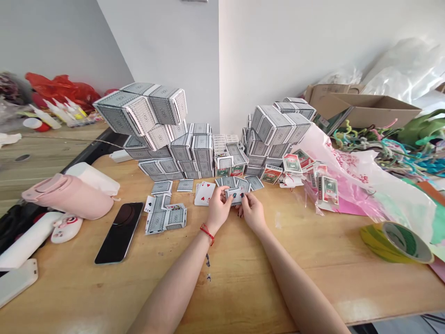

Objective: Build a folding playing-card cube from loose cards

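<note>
My left hand (218,208) and my right hand (252,212) meet at the middle of the wooden table (239,273), pinching a small bundle of grey-backed playing cards (234,195) between them. Its exact card count is hidden by my fingers. Just beyond my hands lie several loose cards (229,182) in a fan. Left of my left hand, a face-up heart card (205,193) rests on the wood. Farther left is a small, untidy card structure (166,217). Tall stacks of joined card boxes (194,150) rise behind.
A black smartphone (120,233) and a pink bottle (69,195) lie at the left. To the right are a pink-and-white plastic bag (378,195) and a roll of green tape (396,242). A cardboard box (365,110) stands at the back right, near tangled coloured cords (382,144).
</note>
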Available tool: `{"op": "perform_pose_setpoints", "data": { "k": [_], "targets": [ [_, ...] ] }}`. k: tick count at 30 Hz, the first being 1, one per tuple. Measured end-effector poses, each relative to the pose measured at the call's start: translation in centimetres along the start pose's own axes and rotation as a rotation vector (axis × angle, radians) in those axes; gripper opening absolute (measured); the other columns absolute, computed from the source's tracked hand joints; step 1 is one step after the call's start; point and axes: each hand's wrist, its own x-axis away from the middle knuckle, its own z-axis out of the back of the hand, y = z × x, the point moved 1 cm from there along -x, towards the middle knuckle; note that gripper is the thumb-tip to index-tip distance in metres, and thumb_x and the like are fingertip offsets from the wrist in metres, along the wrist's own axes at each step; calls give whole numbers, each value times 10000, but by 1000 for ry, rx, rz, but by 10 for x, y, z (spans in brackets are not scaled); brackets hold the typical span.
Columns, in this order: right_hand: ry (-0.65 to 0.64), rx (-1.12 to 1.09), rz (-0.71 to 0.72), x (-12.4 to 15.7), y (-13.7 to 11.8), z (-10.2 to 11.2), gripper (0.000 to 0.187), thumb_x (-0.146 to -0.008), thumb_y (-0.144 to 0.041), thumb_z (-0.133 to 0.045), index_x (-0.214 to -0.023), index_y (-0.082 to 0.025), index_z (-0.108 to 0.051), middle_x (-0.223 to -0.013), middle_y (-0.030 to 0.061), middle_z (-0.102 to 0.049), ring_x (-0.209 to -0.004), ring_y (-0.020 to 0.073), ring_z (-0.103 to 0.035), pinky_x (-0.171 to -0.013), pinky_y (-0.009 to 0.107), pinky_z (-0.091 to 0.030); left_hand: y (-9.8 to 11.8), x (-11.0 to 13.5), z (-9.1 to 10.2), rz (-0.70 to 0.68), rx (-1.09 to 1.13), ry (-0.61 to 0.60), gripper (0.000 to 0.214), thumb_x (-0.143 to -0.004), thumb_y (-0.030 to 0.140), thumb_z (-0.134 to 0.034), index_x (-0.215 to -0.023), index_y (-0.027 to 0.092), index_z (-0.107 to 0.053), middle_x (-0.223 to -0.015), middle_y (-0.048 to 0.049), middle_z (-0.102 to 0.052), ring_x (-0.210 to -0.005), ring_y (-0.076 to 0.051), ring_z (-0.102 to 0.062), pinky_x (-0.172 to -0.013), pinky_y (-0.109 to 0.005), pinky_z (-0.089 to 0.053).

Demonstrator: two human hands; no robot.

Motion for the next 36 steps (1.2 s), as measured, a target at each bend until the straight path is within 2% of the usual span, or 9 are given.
{"op": "perform_pose_setpoints", "data": {
  "k": [4,9,11,15,23,27,29,33,36],
  "targets": [
    [-18,-88,-35,-2,4,0,441,-732,-567,-527,-938,-178,-544,-540,-8,-588,-416,147,-563,-423,269,-488,-1,0,0,12,-35,20,258,-822,174,-444,-1070,178,-515,-818,-50,-582,-686,-143,-543,-629,-258,-428],
    [19,-181,-56,-6,8,2,458,-677,-534,-610,-936,-159,-564,-705,42,-644,-508,157,-617,-524,320,-553,1,0,2,-32,-107,45,307,-815,100,-395,-1068,195,-541,-957,-74,-603,-811,-168,-559,-742,-293,-421],
    [36,-172,-42,-7,8,2,442,-678,-522,-611,-929,-159,-580,-731,53,-652,-518,155,-613,-528,320,-549,0,0,2,-38,-95,16,286,-804,126,-444,-1060,203,-546,-941,-63,-608,-774,-159,-559,-724,-282,-423],
    [62,-91,-2,-6,6,2,367,-694,-484,-602,-867,-161,-610,-644,35,-639,-500,145,-579,-505,288,-514,-2,1,1,-26,-95,20,219,-771,179,-530,-989,193,-544,-897,-43,-607,-687,-131,-543,-655,-251,-423],
    [70,-80,24,-9,9,6,248,-701,-343,-568,-857,-166,-644,-648,29,-653,-532,153,-568,-543,284,-482,0,0,1,-11,-76,51,100,-839,267,-450,-854,184,-505,-806,-35,-595,-713,-137,-551,-654,-251,-417],
    [59,-111,19,-10,10,8,270,-686,-252,-526,-902,-171,-667,-715,23,-666,-557,141,-554,-570,277,-467,-2,-2,1,50,93,42,136,-824,313,-476,-846,181,-503,-781,-26,-589,-708,-139,-557,-641,-252,-432],
    [82,-121,15,-10,8,8,273,-681,-238,-525,-898,-175,-679,-722,16,-663,-561,134,-542,-570,270,-456,-3,-4,1,138,248,1,168,-794,333,-515,-860,179,-508,-785,-21,-589,-714,-146,-568,-630,-260,-454],
    [128,-178,-24,-8,4,6,265,-686,-316,-586,-876,-163,-691,-684,22,-641,-541,131,-521,-534,270,-448,1,-6,3,390,644,-197,192,-740,320,-567,-855,182,-499,-779,-5,-596,-719,-169,-597,-612,-305,-504],
    [110,-217,-45,-7,3,6,305,-663,-385,-638,-862,-160,-692,-701,36,-636,-520,124,-500,-486,264,-436,7,-6,7,534,883,-356,180,-730,270,-579,-861,174,-501,-821,-25,-625,-765,-185,-613,-671,-357,-523]
  ]
}}
